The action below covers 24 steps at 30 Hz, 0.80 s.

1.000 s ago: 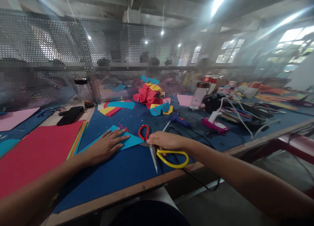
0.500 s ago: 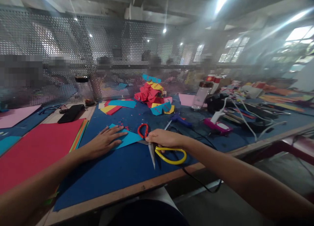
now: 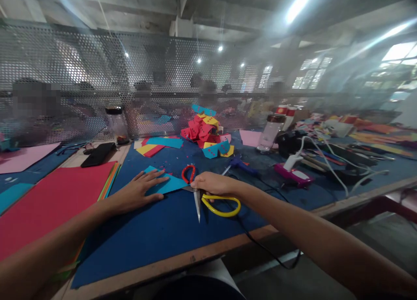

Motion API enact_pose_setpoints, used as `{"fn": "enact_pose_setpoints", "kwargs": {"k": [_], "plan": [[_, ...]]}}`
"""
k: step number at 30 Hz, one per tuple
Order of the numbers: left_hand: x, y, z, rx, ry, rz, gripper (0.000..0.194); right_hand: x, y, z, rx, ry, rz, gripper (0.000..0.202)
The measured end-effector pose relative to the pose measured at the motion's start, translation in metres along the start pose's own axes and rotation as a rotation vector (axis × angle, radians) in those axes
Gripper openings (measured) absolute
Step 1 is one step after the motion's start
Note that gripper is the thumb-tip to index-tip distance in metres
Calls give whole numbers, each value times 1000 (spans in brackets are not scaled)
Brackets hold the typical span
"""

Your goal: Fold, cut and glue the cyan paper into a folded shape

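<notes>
My left hand (image 3: 138,190) lies flat with its fingers spread, pressing a blue piece of paper (image 3: 167,184) onto the dark blue table mat (image 3: 137,243). Closed around the middle of a pair of scissors (image 3: 197,208) is my right hand (image 3: 211,183), near the pivot. One handle loop is red and points up and away; the yellow loop lies on the near right side. The blades stand spread apart, one pointing toward me. The other meets the right tip of the paper, and I cannot tell whether they touch.
Behind my hands stands a pile of folded red, yellow and blue paper pieces (image 3: 203,130). A blue glue gun (image 3: 243,166) and its black cord lie on the right, near a purple power strip (image 3: 293,175). Red sheets (image 3: 61,195), a phone (image 3: 98,154) and glass bottles (image 3: 271,132) surround the mat.
My right hand and the scissors have shifted slightly left. The thumb of my left hand has moved a little toward me. The view has tilted up slightly.
</notes>
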<state>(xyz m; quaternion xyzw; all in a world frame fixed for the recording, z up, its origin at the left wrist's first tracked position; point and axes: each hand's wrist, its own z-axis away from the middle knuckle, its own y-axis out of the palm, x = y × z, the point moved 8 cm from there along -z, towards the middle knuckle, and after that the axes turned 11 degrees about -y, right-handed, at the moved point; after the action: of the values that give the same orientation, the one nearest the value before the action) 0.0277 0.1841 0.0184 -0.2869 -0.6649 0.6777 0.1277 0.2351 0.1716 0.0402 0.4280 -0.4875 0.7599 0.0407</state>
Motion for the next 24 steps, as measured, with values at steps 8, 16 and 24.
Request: {"fn": "enact_pose_setpoints", "kwargs": {"k": [8,16,24], "plan": [[0,-5,-12,-13,18,12,57,1,-9,-20,29,75,-82,36],[-13,-12,-5,-136,39,-173,46,3,-10,-17,4,68,-81,37],[-22,-53,-19,-244,22,-271,40,24,-43,-19,-115,-26,-57,37]]}}
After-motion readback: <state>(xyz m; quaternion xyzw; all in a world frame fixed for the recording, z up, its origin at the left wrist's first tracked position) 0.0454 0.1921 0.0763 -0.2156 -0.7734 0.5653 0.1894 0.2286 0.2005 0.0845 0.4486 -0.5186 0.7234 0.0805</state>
